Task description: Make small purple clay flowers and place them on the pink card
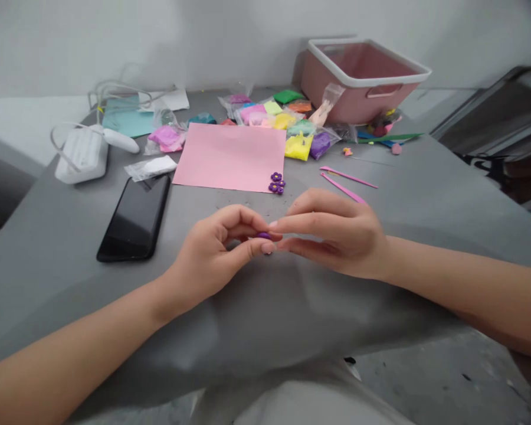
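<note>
A small piece of purple clay [264,235] is pinched between the thumb and fingers of my left hand [216,248], above the near half of the table. My right hand [336,233] comes in from the other side, its thumb and fingertips closed about the same piece and touching my left fingertips. Most of the clay is hidden by the fingers. Just beyond my hands, purple clay flowers [276,183] with yellow centres rest on the near right corner of a pink sheet [230,156].
Pink modelling tools [345,186] lie beyond my right hand. A black phone [135,218] and a white power strip [83,153] are at the left. Bags of coloured clay [298,146] line the back, beside a pink basket [363,79] with a white rim.
</note>
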`<action>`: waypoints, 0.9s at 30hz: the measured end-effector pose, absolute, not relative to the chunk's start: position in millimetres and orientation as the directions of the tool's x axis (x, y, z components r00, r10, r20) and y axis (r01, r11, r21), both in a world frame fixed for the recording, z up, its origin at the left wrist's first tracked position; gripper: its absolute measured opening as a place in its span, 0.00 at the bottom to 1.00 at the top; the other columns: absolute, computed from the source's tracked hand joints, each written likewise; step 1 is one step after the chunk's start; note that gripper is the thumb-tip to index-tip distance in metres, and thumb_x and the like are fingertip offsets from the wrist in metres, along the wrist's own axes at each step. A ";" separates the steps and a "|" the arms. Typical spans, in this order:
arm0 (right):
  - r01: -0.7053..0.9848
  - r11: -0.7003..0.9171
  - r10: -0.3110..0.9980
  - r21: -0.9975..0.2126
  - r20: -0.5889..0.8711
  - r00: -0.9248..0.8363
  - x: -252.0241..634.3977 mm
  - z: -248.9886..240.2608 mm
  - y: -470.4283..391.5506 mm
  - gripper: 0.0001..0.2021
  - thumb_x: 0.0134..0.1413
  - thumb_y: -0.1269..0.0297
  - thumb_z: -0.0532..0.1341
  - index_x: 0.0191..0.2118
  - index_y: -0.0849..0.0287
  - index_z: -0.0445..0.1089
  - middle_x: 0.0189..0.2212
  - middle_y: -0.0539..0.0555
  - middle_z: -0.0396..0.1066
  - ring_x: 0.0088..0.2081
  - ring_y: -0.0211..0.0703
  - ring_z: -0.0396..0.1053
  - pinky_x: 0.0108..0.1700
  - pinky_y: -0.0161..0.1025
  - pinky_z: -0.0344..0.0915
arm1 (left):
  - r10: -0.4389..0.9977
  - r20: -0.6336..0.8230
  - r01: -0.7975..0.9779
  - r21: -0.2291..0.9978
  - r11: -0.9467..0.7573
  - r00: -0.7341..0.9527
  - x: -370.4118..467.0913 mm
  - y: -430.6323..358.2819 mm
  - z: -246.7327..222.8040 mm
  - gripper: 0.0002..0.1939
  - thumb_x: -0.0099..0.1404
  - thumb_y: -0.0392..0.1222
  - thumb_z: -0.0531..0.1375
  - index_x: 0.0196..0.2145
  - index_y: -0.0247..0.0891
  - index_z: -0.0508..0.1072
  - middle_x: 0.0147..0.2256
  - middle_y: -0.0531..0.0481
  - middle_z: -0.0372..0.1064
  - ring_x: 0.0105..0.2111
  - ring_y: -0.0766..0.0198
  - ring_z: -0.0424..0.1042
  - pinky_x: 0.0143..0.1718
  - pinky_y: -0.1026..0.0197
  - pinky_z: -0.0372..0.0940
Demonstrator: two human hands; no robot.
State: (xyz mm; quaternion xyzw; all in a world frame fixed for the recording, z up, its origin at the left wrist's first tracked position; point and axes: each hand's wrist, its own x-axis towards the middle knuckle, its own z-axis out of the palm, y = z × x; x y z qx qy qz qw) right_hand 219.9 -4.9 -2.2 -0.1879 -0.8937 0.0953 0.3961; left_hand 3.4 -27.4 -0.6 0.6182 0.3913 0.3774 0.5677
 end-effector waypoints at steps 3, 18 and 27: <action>0.234 0.926 0.377 -0.296 0.698 -0.609 218.6 -4.2 -7.6 0.08 0.63 0.68 0.61 0.46 0.59 0.73 0.35 0.55 0.70 0.36 0.37 0.69 0.38 0.35 0.69 | 0.898 0.031 0.133 0.986 -0.099 0.438 2.7 -28.8 2.1 0.05 0.61 0.41 0.66 0.36 0.40 0.75 0.33 0.56 0.77 0.33 0.69 0.76 0.36 0.69 0.69; 0.274 0.919 0.391 -0.282 0.734 -0.555 219.6 1.8 -7.6 0.05 0.61 0.70 0.61 0.40 0.55 0.73 0.33 0.53 0.70 0.35 0.38 0.70 0.38 0.37 0.71 | 0.923 0.028 0.092 0.993 -0.069 0.384 4.8 -27.0 1.3 0.08 0.60 0.43 0.66 0.33 0.38 0.72 0.30 0.51 0.76 0.31 0.64 0.77 0.35 0.62 0.73; 0.260 0.948 0.308 -0.186 0.749 -0.587 219.8 0.1 -2.8 0.07 0.60 0.68 0.63 0.44 0.56 0.74 0.34 0.54 0.73 0.35 0.38 0.71 0.39 0.39 0.72 | 0.914 0.009 0.015 1.000 -0.016 0.406 5.1 -27.5 2.5 0.07 0.61 0.41 0.66 0.36 0.38 0.74 0.31 0.50 0.79 0.32 0.63 0.80 0.38 0.62 0.76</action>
